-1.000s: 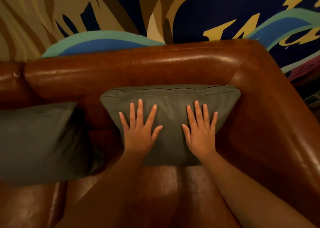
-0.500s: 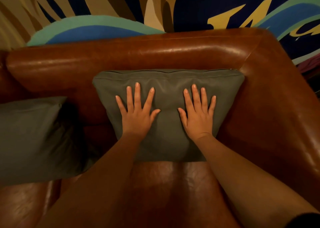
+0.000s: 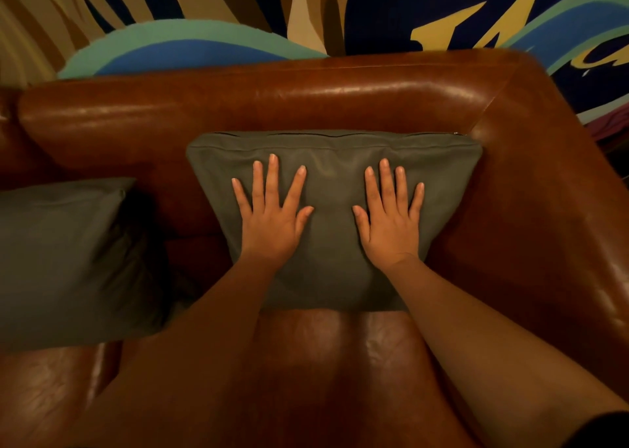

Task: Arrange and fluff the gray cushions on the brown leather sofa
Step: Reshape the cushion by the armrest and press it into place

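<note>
still flat, left hand, right hand, fingers spread, pressing unmoved gray cushion

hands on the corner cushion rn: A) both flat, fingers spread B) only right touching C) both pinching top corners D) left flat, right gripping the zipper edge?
A: the left hand and the right hand both lie palm-down on the gray cushion, fingers straight and spread.

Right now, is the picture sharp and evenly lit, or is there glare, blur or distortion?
Head view: dim, warm light; glare streaks on the sofa backrest; the left cushion is blurred and shadowed; the hands are sharp; wide-angle lens bends the sofa edges.
</note>
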A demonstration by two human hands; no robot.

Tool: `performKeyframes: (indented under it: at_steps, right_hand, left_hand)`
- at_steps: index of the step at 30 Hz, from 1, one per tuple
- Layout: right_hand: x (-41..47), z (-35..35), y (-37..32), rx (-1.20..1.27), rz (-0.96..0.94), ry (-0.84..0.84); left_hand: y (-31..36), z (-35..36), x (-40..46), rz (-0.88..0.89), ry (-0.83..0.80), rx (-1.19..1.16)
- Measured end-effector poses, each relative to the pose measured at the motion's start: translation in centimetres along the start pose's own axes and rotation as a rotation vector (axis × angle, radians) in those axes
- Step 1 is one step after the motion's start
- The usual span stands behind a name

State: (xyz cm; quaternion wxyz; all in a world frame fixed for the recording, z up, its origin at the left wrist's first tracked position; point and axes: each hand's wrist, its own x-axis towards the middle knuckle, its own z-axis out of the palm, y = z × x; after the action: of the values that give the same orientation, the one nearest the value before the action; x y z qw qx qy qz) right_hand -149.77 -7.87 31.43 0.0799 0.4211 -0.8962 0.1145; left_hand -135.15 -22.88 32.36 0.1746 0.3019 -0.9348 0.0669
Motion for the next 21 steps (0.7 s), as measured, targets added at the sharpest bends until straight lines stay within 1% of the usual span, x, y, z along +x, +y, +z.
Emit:
performKeyframes:
  at_steps: [3,6,8,10,13,16,21]
  right_hand:
    - [-1.7,-1.0,-0.5,0.036,0.002,0.058]
    - [-2.6,-2.2,-3.0,0.088,-0.1,0.123]
    - [-2.4,-2.6,-4.8,0.065,-0.155,0.112]
    - [-1.8,-2.6,-5.4,0.031,-0.155,0.054]
    - [-0.7,-2.4,-3.8,-0.054,-0.185,0.001]
    - [0.0,-2.6,-1.0,-0.106,-0.206,-0.008]
    - [1.0,-3.8,4.4,-0.176,-0.115,-0.082]
  left_hand:
    - [0.9,-1.3,-1.5,0.064,0.04,-0.026]
    - [3.0,-2.0,-2.8,0.165,0.059,-0.068]
    - [4.1,-2.0,-3.0,0.19,0.058,-0.051]
    - [4.1,-1.9,-2.6,0.166,0.015,-0.023]
    - [2.5,-1.8,-1.8,0.182,-0.052,0.04]
    - [0.1,-2.0,-0.7,0.208,-0.071,0.101]
    - [-4.1,-3.1,0.8,0.228,-0.105,0.164]
